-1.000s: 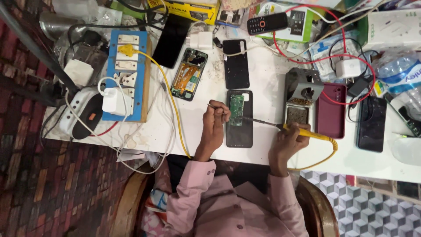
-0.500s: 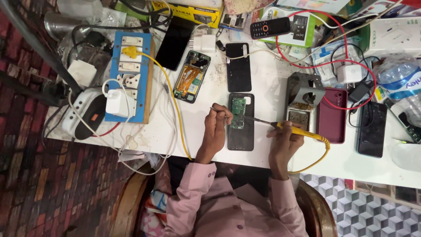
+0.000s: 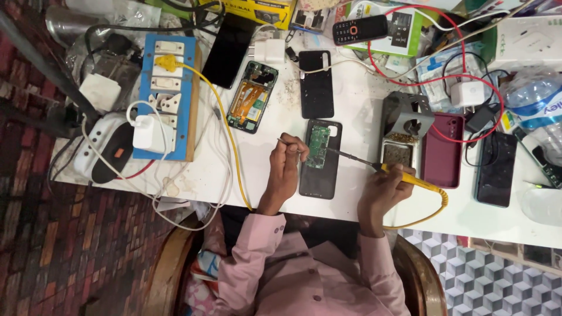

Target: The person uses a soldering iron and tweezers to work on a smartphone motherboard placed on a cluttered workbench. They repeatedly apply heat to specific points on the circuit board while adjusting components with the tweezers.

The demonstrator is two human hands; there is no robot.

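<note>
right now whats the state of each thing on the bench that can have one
black opened phone: back off, green board exposed, lying flat
yellow-handled soldering iron: gripped in right hand, tip on the board
left hand: pinching a thin wire
second opened phone: back off, orange inside showing
white charger: plugged into blue socket board
maroon phone case: empty

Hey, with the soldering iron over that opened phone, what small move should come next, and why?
Probably ease the soldering iron tip down onto the green board in the opened phone. The right hand holds its tip at the board's edge, and the left hand already holds a thin wire beside it.
</note>
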